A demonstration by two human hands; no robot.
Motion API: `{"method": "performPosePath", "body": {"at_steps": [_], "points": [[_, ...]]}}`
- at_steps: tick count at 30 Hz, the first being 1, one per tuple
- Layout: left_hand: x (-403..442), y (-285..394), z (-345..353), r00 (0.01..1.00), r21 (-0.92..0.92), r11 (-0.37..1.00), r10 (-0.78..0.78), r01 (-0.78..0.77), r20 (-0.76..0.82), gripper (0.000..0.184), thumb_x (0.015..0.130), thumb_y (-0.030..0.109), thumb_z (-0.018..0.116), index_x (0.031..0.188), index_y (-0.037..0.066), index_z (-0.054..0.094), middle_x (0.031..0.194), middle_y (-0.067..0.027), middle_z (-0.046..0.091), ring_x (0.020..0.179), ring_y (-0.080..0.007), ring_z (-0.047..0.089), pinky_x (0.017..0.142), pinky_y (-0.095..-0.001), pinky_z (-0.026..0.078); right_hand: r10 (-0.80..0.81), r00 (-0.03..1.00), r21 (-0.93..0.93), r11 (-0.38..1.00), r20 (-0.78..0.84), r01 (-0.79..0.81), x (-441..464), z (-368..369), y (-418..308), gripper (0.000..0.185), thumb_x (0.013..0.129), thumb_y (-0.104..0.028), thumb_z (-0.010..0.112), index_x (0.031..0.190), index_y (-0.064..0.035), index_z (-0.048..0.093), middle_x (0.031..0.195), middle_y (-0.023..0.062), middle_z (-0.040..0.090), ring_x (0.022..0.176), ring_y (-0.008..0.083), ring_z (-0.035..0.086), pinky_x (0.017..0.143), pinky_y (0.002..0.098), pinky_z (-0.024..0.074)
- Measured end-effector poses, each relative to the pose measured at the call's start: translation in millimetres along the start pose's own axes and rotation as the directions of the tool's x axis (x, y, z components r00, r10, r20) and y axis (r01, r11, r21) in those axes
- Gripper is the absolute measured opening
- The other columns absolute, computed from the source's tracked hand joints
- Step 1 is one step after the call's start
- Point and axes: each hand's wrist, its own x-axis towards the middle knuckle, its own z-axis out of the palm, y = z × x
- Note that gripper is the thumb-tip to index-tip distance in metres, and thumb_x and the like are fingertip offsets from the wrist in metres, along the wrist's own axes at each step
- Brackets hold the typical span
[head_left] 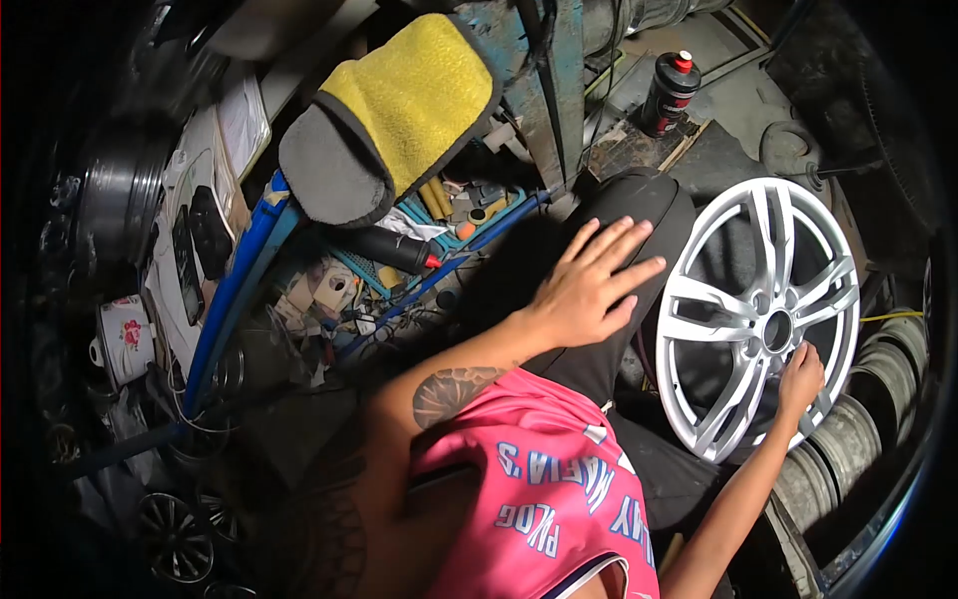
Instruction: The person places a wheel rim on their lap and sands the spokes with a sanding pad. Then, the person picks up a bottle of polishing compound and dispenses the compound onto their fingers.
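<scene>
A silver alloy wheel [763, 317] with paired spokes leans tilted beside my dark-trousered leg, its face turned up toward me. At its lower right spokes, close to the centre hole, is my right hand [801, 381]. Those fingers are curled closed against the wheel; whatever they may hold is hidden. My left hand [602, 282] is spread open above my thigh, palm down and fingers apart, with nothing in it. It is to the left of the wheel and apart from it.
A yellow and grey cloth [399, 115] hangs over a blue metal frame [238, 299]. Below it, a dark bottle with a red tip [384, 248] lies among cluttered small parts. Another red-capped bottle [671, 92] stands upright behind the wheel. Several bare rims [843, 444] lie at right.
</scene>
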Motion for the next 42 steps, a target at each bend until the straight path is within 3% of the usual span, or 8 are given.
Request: {"method": "performPosePath", "body": {"at_steps": [8, 11, 14, 15, 18, 21, 29, 42], "points": [[-93, -131, 40, 0.764, -0.607, 0.615, -0.645, 0.504, -0.019, 0.061, 0.096, 0.021, 0.073, 0.153, 0.007, 0.054, 0.146, -0.0221, 0.062, 0.127, -0.033, 0.065, 0.11, -0.0397, 0.049, 0.042, 0.996, 0.052, 0.998, 0.079, -0.046, 2, -5, -3, 0.039, 0.109, -0.035, 0.056, 0.123, -0.0045, 0.075, 0.114, 0.0157, 0.077, 0.111, 0.0376, 0.067, 0.101, 0.0486, 0.0478], [-203, -230, 82, 0.365, -0.408, 0.543, -0.821, 0.734, -0.439, 0.034, 0.095, 0.005, 0.067, 0.128, 0.0, 0.064, 0.12, -0.0155, 0.068, 0.111, -0.0262, 0.066, 0.098, -0.0371, 0.053, 0.026, 0.998, 0.049, 0.998, 0.06, -0.029, 2, -5, -3, 0.038, 0.109, -0.035, 0.056, 0.121, -0.0043, 0.075, 0.113, 0.016, 0.077, 0.11, 0.0379, 0.067, 0.1, 0.0484, 0.0486], [-283, -279, 70, -0.356, -0.89, -0.045, -0.925, 0.455, -0.135, 0.021, 0.097, 0.007, 0.068, 0.116, 0.002, 0.062, 0.097, -0.012, 0.068, 0.071, -0.0225, 0.064, 0.059, -0.0362, 0.054, 0.002, 1.0, 0.042, 0.999, 0.027, -0.003, -1, -6, -4, 0.036, 0.108, -0.033, 0.057, 0.119, -0.0041, 0.076, 0.11, 0.0168, 0.078, 0.107, 0.0393, 0.068, 0.098, 0.049, 0.0494], [-296, -281, 66, -0.381, -0.9, -0.016, -0.909, 0.435, -0.168, 0.028, 0.097, 0.011, 0.07, 0.121, 0.002, 0.059, 0.094, -0.013, 0.067, 0.06, -0.0206, 0.06, 0.048, -0.034, 0.048, 0.007, 1.0, 0.038, 0.999, 0.013, -0.007, 0, -3, -3, 0.036, 0.107, -0.033, 0.057, 0.118, -0.004, 0.076, 0.109, 0.0169, 0.078, 0.106, 0.0396, 0.069, 0.098, 0.0493, 0.0497], [-314, -296, 60, -0.26, -0.772, 0.019, -0.936, 0.635, -0.237, 0.06, 0.095, 0.025, 0.077, 0.144, 0.002, 0.051, 0.115, -0.0198, 0.069, 0.082, -0.0302, 0.071, 0.073, -0.0406, 0.059, 0.049, 0.999, 0.055, 0.997, 0.018, -0.05, 4, -5, -7, 0.036, 0.106, -0.033, 0.059, 0.116, -0.0029, 0.076, 0.102, 0.0177, 0.079, 0.1, 0.0388, 0.072, 0.092, 0.0494, 0.0522], [-293, -311, 59, -0.375, -0.762, -0.116, -0.911, 0.637, -0.174, 0.092, 0.094, 0.043, 0.08, 0.158, -0.007, 0.036, 0.154, -0.0283, 0.053, 0.144, -0.04, 0.052, 0.119, -0.0445, 0.042, 0.136, 0.985, 0.141, 0.978, 0.11, -0.151, 7, -7, -9, 0.037, 0.105, -0.033, 0.059, 0.117, -0.0026, 0.076, 0.098, 0.0184, 0.079, 0.095, 0.0358, 0.074, 0.087, 0.0476, 0.0545], [-263, -341, 20, -0.468, -0.778, -0.433, -0.859, 0.455, 0.205, 0.096, 0.083, 0.064, 0.086, 0.149, 0.005, 0.05, 0.15, -0.0161, 0.055, 0.131, -0.0369, 0.057, 0.097, -0.0539, 0.057, 0.114, 0.988, 0.104, 0.987, 0.108, -0.125, 6, -3, -4, 0.039, 0.106, -0.036, 0.056, 0.12, -0.0048, 0.075, 0.1, 0.0165, 0.078, 0.099, 0.0399, 0.07, 0.094, 0.0506, 0.0501], [-182, -235, 55, 0.031, -0.935, 0.127, -0.992, 0.331, -0.123, 0.115, 0.084, 0.036, 0.093, 0.164, -0.004, 0.019, 0.156, -0.022, 0.046, 0.134, -0.0305, 0.058, 0.104, -0.0466, 0.056, 0.07, 0.997, -0.071, 0.995, -0.016, -0.071, 1, 11, -1, 0.042, 0.106, -0.038, 0.054, 0.126, -0.0078, 0.075, 0.122, 0.0154, 0.076, 0.118, 0.0398, 0.066, 0.108, 0.0495, 0.0454]]}}
